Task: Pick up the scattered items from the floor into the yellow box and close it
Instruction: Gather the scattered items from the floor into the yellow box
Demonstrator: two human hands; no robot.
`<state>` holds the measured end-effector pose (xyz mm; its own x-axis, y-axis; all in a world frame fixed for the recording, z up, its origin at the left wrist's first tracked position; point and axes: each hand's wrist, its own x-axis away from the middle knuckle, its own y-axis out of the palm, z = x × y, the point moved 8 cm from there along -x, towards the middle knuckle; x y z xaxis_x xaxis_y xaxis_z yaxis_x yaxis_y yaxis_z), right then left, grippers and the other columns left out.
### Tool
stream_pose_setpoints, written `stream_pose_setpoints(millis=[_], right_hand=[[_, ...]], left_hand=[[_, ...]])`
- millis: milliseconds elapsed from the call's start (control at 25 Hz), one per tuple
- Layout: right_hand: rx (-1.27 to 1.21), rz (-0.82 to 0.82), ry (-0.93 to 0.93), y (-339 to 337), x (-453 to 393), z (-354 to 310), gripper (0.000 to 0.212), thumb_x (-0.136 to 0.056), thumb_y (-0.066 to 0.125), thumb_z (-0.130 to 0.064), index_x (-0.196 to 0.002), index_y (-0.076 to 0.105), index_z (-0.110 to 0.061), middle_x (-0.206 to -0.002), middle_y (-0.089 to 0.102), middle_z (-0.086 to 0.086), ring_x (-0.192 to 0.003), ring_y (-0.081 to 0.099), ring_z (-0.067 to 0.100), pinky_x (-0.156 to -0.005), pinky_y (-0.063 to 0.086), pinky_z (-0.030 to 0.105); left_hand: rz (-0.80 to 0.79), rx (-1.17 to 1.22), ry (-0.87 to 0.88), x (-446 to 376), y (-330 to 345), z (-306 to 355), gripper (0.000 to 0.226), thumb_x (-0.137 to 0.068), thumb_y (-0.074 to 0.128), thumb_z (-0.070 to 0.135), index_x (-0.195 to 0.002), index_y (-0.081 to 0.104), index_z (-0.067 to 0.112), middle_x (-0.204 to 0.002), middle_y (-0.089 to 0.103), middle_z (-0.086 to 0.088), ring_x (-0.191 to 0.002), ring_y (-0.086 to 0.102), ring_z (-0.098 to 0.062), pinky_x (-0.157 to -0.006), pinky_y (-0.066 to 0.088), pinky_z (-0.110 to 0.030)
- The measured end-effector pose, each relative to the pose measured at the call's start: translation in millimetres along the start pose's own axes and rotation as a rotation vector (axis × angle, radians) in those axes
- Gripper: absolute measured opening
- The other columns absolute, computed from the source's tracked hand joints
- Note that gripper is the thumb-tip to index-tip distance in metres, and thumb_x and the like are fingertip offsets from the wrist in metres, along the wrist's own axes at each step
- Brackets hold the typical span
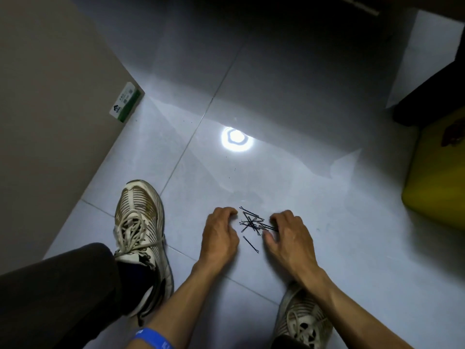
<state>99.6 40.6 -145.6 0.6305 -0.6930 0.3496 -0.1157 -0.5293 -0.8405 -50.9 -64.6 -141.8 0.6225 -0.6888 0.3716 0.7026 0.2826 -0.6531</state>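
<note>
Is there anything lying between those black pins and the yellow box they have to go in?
Nothing visible. Only bare floor tile lies between the pins and the yellow box at the right edge. Both hands flank the pile: left hand, right hand.

black hairpins (253,222), yellow box (435,182), blue wristband (153,339)

Head view, steeply down, floor (289,84) close

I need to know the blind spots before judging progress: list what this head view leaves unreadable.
- Yellow box: cut off by the right edge, top in shadow; open or closed cannot be told.
- Hairpins: overlapping, too thin to count; some run under the right hand.
- Left hand: its curled fingers hide their tips.
</note>
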Motion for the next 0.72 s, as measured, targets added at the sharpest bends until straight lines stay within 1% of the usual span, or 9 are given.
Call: stream_pose_setpoints(millis=[80,160,240,320,440,480,560,640,720], right_hand=[[0.093,-0.043,0.045,8,16,8,0.03,-0.086,0.062,-0.03,-0.112,0.058,-0.015,-0.108,0.053,0.005,-0.094,0.052,0.03,-0.075,0.045,0.039],[0.043,-0.097,-0.016,19,19,-4,0.021,-0.089,0.056,-0.018,-0.109,0.059,-0.015,-0.105,0.053,0.004,-0.095,0.053,0.028,-0.071,0.043,0.038],[0.003,-0.127,-0.06,23,15,-16,0.017,-0.092,0.051,-0.014,-0.105,0.062,-0.015,-0.102,0.055,0.003,-0.093,0.053,0.025,-0.068,0.044,0.036],[-0.024,-0.065,-0.028,17,11,-11,0.013,-0.093,0.053,-0.019,-0.101,0.063,-0.016,-0.099,0.057,0.002,-0.09,0.054,0.023,-0.067,0.046,0.036],[-0.006,-0.037,-0.028,16,18,2,0.015,-0.092,0.055,-0.024,-0.104,0.063,-0.017,-0.098,0.058,0.002,-0.088,0.055,0.023,-0.066,0.048,0.035],[-0.009,-0.066,-0.077,22,20,0,0.018,-0.092,0.056,-0.023,-0.108,0.064,-0.017,-0.099,0.059,0.002,-0.088,0.056,0.023,-0.066,0.049,0.036],[-0.076,-0.112,-0.15,30,22,-8,0.022,-0.092,0.057,-0.02,-0.112,0.065,-0.019,-0.1,0.061,0.001,-0.089,0.058,0.023,-0.069,0.05,0.034],[-0.175,-0.037,-0.129,24,17,-7,0.023,-0.089,0.06,-0.022,-0.111,0.065,-0.022,-0.098,0.061,-0.003,-0.089,0.059,0.02,-0.072,0.047,0.029],[-0.134,0.044,-0.067,14,11,2,0.038,-0.086,0.063,-0.032,-0.123,0.058,-0.024,-0.106,0.056,-0.005,-0.094,0.055,0.018,-0.073,0.045,0.028]], left_hand=[[-0.073,-0.028,0.043,3,7,1,0.046,-0.075,0.052,-0.009,-0.114,0.065,0.011,-0.114,0.062,-0.006,-0.107,0.056,-0.026,-0.096,0.042,-0.026],[-0.21,0.043,0.11,7,23,11,0.046,-0.074,0.052,-0.008,-0.113,0.066,0.013,-0.113,0.063,-0.003,-0.107,0.058,-0.023,-0.098,0.046,-0.034],[-0.217,0.044,0.136,7,28,16,0.047,-0.074,0.056,-0.001,-0.116,0.064,0.018,-0.115,0.059,0.002,-0.107,0.055,-0.019,-0.095,0.047,-0.032],[-0.18,-0.102,0.197,2,25,15,0.061,-0.071,0.061,0.01,-0.13,0.053,0.023,-0.128,0.048,0.004,-0.114,0.045,-0.018,-0.094,0.044,-0.026],[-0.321,-0.396,0.315,-3,34,9,0.091,-0.065,0.066,0.025,-0.148,0.03,0.027,-0.149,0.029,0.005,-0.127,0.029,-0.02,-0.098,0.038,-0.032],[-0.35,-0.432,0.349,-4,37,9,0.092,-0.065,0.068,0.024,-0.149,0.03,0.026,-0.15,0.03,0.005,-0.126,0.029,-0.021,-0.098,0.038,-0.033],[-0.37,-0.375,0.415,-4,41,14,0.08,-0.068,0.067,0.014,-0.143,0.042,0.023,-0.141,0.042,0.006,-0.116,0.039,-0.022,-0.093,0.043,-0.033],[-0.348,-0.279,0.443,1,40,19,0.065,-0.072,0.065,0.007,-0.133,0.051,0.022,-0.13,0.054,0.006,-0.105,0.046,-0.021,-0.089,0.047,-0.035],[-0.304,-0.229,0.432,3,37,20,0.059,-0.076,0.067,0.007,-0.131,0.053,0.021,-0.127,0.058,0.007,-0.104,0.048,-0.02,-0.086,0.049,-0.036]])
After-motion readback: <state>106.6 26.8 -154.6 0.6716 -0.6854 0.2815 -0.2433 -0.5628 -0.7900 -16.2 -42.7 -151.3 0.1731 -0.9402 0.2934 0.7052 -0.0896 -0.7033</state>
